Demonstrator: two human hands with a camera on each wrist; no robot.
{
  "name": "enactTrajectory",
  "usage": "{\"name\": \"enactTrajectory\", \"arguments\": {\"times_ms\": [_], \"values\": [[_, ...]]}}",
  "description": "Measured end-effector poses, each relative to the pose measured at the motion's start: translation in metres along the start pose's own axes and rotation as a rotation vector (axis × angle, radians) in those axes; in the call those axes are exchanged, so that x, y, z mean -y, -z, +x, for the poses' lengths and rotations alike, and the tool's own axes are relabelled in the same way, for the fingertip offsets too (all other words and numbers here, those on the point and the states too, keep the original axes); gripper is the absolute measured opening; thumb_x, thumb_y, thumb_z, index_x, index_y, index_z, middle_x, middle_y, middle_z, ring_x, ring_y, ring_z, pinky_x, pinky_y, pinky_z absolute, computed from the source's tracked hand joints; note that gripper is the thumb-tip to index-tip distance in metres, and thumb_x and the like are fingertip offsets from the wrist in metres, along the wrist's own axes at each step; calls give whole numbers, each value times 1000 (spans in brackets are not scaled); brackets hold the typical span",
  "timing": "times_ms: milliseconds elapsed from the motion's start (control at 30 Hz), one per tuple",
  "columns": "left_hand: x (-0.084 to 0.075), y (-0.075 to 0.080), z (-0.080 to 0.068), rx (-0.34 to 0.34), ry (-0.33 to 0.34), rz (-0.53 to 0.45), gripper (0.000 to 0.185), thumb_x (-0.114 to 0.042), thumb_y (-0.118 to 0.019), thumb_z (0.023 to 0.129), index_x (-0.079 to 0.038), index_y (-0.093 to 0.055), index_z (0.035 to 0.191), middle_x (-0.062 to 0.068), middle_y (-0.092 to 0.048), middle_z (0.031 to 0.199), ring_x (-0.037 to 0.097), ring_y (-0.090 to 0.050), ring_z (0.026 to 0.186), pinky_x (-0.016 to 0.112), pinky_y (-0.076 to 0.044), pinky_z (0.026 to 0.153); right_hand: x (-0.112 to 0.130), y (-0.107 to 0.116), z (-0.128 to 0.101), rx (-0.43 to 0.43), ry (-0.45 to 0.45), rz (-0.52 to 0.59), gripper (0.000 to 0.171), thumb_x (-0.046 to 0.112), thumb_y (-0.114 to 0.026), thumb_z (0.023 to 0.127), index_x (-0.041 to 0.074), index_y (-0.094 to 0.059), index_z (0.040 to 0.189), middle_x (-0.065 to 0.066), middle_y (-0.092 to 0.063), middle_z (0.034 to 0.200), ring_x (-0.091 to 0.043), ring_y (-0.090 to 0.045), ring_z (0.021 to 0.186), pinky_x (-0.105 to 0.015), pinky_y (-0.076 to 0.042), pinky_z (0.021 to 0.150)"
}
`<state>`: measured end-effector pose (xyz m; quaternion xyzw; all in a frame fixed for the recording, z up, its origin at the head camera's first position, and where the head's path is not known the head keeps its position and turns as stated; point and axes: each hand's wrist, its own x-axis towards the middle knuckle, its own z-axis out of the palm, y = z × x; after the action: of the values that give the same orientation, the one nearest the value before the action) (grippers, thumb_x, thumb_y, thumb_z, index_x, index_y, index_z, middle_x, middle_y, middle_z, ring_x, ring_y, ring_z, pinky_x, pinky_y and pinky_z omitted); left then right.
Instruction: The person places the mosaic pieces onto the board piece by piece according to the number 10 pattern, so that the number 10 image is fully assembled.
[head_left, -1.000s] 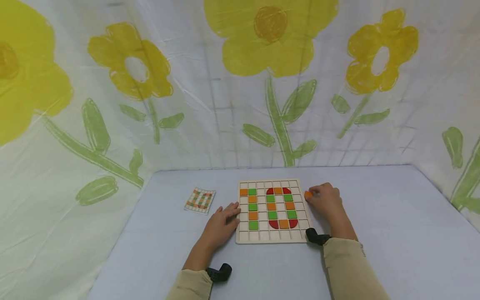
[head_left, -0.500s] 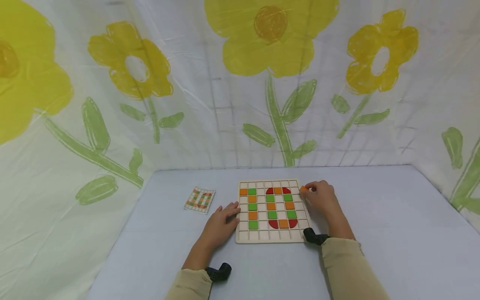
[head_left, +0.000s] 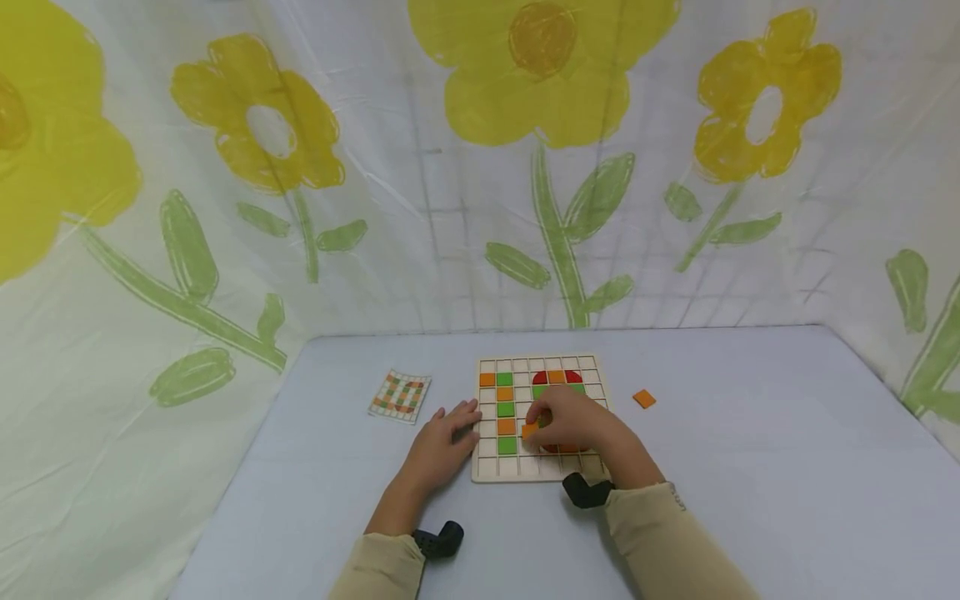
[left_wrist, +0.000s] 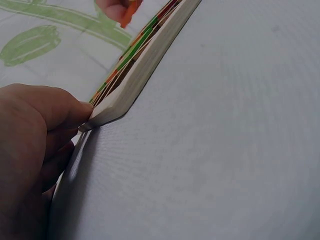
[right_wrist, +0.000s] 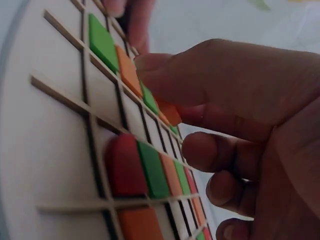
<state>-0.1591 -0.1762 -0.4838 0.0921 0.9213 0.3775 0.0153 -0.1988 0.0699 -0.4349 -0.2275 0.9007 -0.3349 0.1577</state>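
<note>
Orange tile: an orange tile (head_left: 530,431) sits pinched at the tips of the right hand's fingers (right_wrist: 165,75), over the lower middle of the grid; in the right wrist view it shows between thumb and forefinger (right_wrist: 170,112), just above the slats.
Right hand: the right hand (head_left: 573,423) lies across the centre of the board, fingers curled together on the tile, covering part of the coloured pattern beneath.
Left hand: the left hand (head_left: 442,437) rests at the board's left edge, fingers relaxed and straight, tips touching the wooden rim; the left wrist view shows a fingertip (left_wrist: 75,111) against the board's near corner.
Board: a pale wooden board (head_left: 487,472) with a square grid lies flat on the surface in the lower centre of the head view; a column of orange and green tiles (head_left: 506,410) fills cells at its left, and red, orange and green tiles show around the right hand.
Loose tile: a second orange tile (head_left: 643,398) lies on the surface to the right of the board, apart from it.
Card: a small pattern card (head_left: 401,396) with an orange and green check lies left of the board, near the left hand but not touching it.
Surface: a light blue-grey surface (head_left: 750,467) carries everything.
Backdrop: white sheeting painted with yellow flowers (head_left: 540,75) stands behind and at both sides.
Sleeves: beige sleeves (head_left: 675,550) at the bottom edge, a black wrist mount (head_left: 438,542) by each.
</note>
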Motion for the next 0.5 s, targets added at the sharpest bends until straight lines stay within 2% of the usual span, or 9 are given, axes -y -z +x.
{"name": "enactTrajectory", "arguments": {"times_ms": [133, 233, 500], "values": [[-2, 1, 0, 8, -3, -15, 39, -25, -63, 96, -16, -63, 134, -8, -47, 150, 15, -39, 143, 44, -17, 126, 6, -9, 1, 19, 17, -71, 15, 20, -81, 76, 17, -73, 87, 5, -61, 72, -14, -54, 68, -28, -50, 59], [-3, 2, 0, 7, -15, -27, 38, -23, -62, 96, -14, -63, 133, -6, -48, 150, 16, -40, 143, 45, -17, 125, 8, -12, 1, 6, -5, -113, 13, 22, -82, 75, 20, -70, 82, 6, -59, 74, -14, -52, 72, -28, -48, 59], [-2, 1, -1, 3, -10, -21, 38, -23, -62, 96, -14, -63, 133, -6, -48, 150, 16, -40, 143, 45, -18, 125, 7, -13, 2, 25, -33, -114, 13, 24, -83, 76, 22, -70, 77, 6, -60, 73, -14, -53, 70, -28, -47, 58]]}}
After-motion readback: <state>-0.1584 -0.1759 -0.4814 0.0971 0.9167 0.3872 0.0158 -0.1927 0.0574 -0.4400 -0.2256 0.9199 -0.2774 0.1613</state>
